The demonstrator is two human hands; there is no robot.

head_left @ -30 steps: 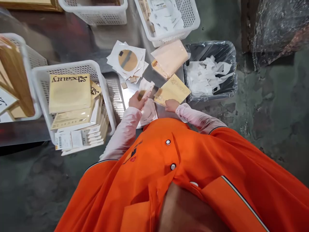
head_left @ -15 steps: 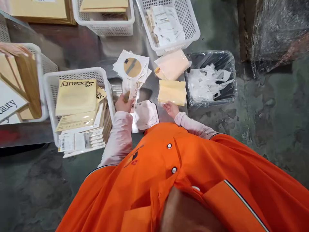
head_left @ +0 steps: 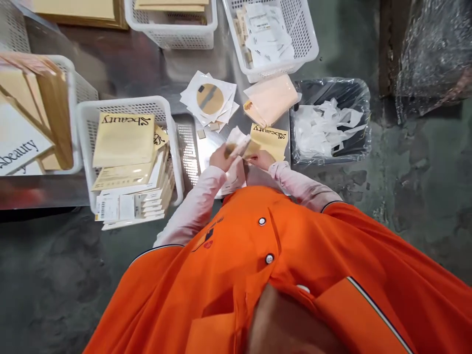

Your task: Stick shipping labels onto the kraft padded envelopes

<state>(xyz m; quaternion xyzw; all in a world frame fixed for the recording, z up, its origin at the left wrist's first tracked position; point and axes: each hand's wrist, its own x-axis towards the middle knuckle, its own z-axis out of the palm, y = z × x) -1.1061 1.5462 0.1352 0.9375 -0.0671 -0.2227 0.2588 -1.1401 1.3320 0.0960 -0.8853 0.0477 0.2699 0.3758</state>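
My left hand (head_left: pixel 220 158) is closed on a slim, see-through packet (head_left: pixel 239 141) with a brownish thing inside. The packet's right end reaches the near left side of a yellow envelope (head_left: pixel 271 140) lettered "beauty". My right hand (head_left: pixel 262 160) pinches the lower left edge of that envelope; its fingertips are partly hidden. Below my left hand lies a white rounded card (head_left: pixel 234 178), half covered. Beyond my hands, a round brown-and-grey disc (head_left: pixel 210 99) rests on a loose stack of white square cards (head_left: pixel 230 91).
Left stands a white basket (head_left: pixel 162 101) of yellow and white envelopes. Pink-white envelopes (head_left: pixel 273 101) lie past my right hand. A plastic-lined bin (head_left: pixel 332 88) holds white paper strips. More baskets (head_left: pixel 177 37) line the back. Two small tan squares (head_left: pixel 201 133) lie on the metal table.
My left hand has moved right, bringing the packet to the envelope. The envelope now shows its lettered face, and my right hand has shifted to its left edge.
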